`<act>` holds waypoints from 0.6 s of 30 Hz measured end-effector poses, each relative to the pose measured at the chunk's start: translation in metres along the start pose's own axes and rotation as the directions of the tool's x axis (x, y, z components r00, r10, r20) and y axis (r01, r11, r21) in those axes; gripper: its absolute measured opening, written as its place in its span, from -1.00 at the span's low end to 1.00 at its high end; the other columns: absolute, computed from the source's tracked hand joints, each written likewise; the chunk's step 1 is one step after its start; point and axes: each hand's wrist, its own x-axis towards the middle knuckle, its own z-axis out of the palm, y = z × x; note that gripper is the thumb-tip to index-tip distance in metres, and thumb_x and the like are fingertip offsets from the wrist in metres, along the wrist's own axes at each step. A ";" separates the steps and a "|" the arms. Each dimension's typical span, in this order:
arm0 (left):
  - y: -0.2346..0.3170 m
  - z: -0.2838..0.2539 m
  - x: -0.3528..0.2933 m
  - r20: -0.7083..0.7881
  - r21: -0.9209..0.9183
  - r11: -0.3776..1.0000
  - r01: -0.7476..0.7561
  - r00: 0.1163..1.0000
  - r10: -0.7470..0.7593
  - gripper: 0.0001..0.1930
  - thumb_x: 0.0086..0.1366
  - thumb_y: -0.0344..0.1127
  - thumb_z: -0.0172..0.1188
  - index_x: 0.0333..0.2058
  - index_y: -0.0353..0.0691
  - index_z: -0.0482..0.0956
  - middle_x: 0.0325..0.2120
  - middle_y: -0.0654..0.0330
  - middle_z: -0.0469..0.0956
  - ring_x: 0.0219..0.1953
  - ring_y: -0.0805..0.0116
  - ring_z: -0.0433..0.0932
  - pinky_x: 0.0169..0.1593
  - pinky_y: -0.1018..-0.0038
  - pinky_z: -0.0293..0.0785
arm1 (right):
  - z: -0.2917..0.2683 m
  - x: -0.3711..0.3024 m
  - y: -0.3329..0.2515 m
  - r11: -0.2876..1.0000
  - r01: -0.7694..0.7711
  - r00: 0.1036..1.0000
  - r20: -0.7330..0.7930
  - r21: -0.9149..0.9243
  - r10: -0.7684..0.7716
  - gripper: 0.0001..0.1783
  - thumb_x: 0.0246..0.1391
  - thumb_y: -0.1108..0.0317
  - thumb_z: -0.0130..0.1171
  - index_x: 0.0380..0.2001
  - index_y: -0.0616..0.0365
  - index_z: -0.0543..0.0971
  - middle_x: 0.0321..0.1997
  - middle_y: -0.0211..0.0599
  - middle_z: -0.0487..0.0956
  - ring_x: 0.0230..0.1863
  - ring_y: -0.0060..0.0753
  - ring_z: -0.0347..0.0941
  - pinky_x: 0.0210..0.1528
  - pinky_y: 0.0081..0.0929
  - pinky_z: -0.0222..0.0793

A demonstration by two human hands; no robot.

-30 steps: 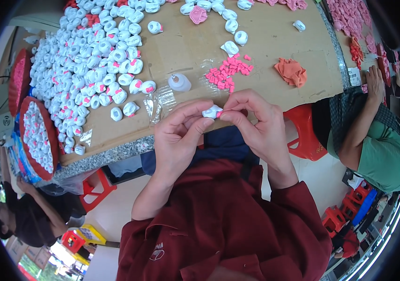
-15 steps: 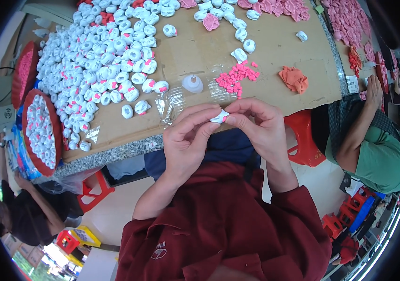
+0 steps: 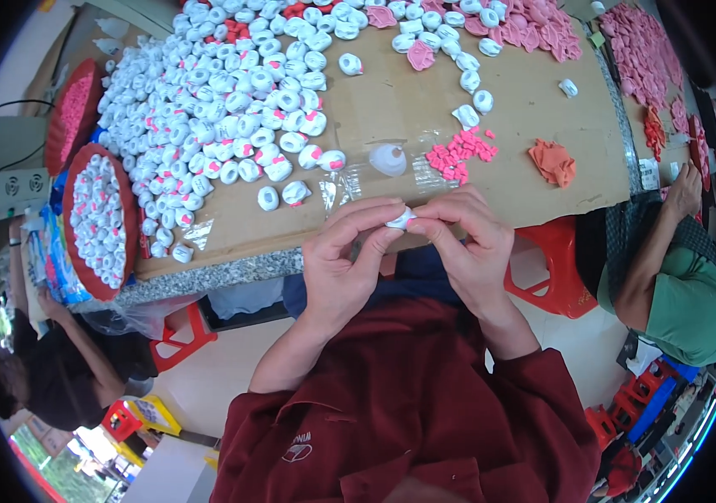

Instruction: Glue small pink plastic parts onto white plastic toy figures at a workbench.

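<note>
A small white rounded piece with a bit of pink on it (image 3: 400, 220) is pinched between my two hands, just off the table's front edge. My left hand (image 3: 339, 270) grips its left side with thumb and fingers. From the right, my right hand (image 3: 473, 251) closes thumb and forefinger on the pink side, partly covering it. Small pink pieces (image 3: 461, 154) lie in a heap just beyond my hands. To their left sits a translucent white cone-shaped object (image 3: 388, 159). A large pile of similar white pieces (image 3: 232, 109), many with pink bits, covers the table's left.
A crumpled orange cloth (image 3: 552, 163) lies to the right on the cardboard (image 3: 534, 101). At left are two red trays, the nearer (image 3: 129, 220) full of white pieces. Pink pieces (image 3: 542, 29) lie at the back. A person in green (image 3: 681, 289) sits at right, another in dark clothes at left.
The whole view has shifted, so the table things appear further right. Both hands keep hold of the white piece, which is turned slightly between the fingertips.
</note>
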 end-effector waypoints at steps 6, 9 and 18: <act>0.014 -0.035 0.050 -0.129 0.687 0.706 -0.174 0.926 0.354 -0.79 0.00 -0.54 0.18 -0.32 -0.26 0.53 -0.28 0.17 0.49 -0.24 0.37 0.41 -0.17 0.50 0.33 | 0.009 0.032 0.002 0.932 0.074 0.996 -0.019 -0.354 -0.086 -0.51 -0.39 0.47 0.34 -0.24 0.21 0.46 -0.31 -0.30 0.44 -0.28 -0.41 0.30 -0.26 -0.51 0.25; 0.018 -0.028 0.082 -0.114 0.801 0.558 -0.216 0.860 0.498 -0.78 -0.08 -0.56 0.19 -0.37 -0.24 0.56 -0.41 0.18 0.51 -0.25 0.25 0.39 -0.09 0.37 0.25 | 0.011 0.037 0.014 0.893 0.219 0.974 0.034 -0.393 -0.224 -0.51 -0.34 0.48 0.31 -0.21 0.18 0.43 -0.26 -0.31 0.44 -0.27 -0.42 0.32 -0.23 -0.53 0.26; -0.004 0.048 0.139 0.509 0.567 0.649 -0.507 0.835 0.207 -0.80 0.00 -0.38 0.15 -0.34 -0.27 0.54 -0.41 0.08 0.50 -0.40 0.13 0.46 -0.30 0.36 0.37 | -0.045 0.013 0.006 0.957 -0.104 0.946 -0.270 0.272 0.180 -0.66 0.01 0.48 0.01 -0.11 0.28 0.28 -0.18 -0.16 0.47 -0.19 -0.52 0.37 -0.15 -0.59 0.26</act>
